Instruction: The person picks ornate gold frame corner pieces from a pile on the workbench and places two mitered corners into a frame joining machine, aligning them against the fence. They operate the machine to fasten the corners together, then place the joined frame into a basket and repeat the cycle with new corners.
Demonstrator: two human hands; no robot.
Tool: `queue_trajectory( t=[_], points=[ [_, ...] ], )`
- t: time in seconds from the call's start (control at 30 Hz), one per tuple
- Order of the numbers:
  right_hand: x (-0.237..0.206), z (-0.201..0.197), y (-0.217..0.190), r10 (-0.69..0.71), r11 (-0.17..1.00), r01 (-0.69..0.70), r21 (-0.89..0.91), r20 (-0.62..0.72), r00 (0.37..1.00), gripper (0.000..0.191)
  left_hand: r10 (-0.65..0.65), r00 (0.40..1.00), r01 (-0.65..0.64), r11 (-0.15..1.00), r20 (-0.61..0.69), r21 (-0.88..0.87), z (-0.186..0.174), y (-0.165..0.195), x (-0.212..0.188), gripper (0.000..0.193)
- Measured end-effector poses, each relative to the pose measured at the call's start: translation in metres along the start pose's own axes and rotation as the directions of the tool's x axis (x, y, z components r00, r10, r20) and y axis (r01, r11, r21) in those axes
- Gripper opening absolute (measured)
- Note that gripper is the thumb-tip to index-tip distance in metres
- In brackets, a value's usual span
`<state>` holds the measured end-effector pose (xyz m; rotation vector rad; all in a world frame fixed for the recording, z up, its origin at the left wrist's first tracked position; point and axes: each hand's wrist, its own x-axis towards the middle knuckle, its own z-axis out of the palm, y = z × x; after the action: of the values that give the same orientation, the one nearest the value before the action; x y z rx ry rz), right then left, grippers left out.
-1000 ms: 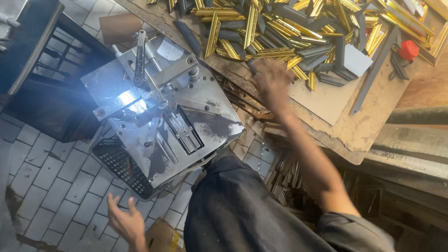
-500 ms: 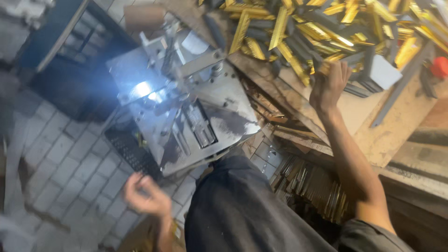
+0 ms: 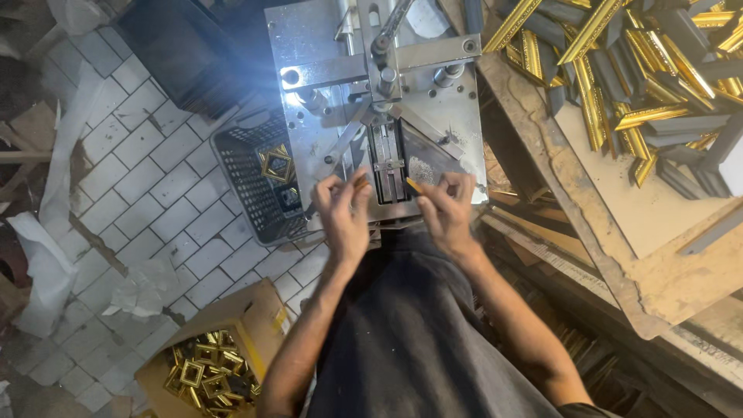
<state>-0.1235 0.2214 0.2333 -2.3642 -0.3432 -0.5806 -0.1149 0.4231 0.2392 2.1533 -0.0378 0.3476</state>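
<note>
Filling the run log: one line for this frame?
left hand: pinches gold strip | right hand: pinches gold strip | both over metal joiner table

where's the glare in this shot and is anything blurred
Head view: a bright lamp on the metal joining machine flares white-blue and washes out the plate around it; the left hand and right hand are fairly sharp, slightly soft at the fingertips; the tiled floor and upper left corner sit dim.
</note>
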Motion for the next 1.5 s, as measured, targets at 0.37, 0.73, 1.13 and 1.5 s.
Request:
queue_trajectory(
  t=[0.37,0.73,1.13,1.5],
  points=[
    [0.031,-0.007,0.05,-0.242,0.923,0.337,-0.185,0.401,0.884,0.053,0.502,0.828,-0.558,0.774,0.249,0.297,-0.002,-0.068,0.028,0.035],
    [-0.015,-0.014,0.04,-0.017,0.969,0.103,-0.226,0.352,0.936,0.051,0.304,0.906,-0.422,0.705,0.296,0.57,0.013,-0.076,0.045,0.046],
    [0.052,0.041,0.061,0.089,0.991,-0.083,-0.105,0.055,0.995,0.03,0.292,0.953,-0.303,0.879,0.087,0.369,0.018,-0.074,0.055,0.034],
    [0.066,0.024,0.056,0.049,0.994,-0.035,-0.1,0.144,0.988,0.033,0.3,0.949,-0.315,0.896,0.099,0.313,0.017,-0.072,0.058,0.03]
  ],
)
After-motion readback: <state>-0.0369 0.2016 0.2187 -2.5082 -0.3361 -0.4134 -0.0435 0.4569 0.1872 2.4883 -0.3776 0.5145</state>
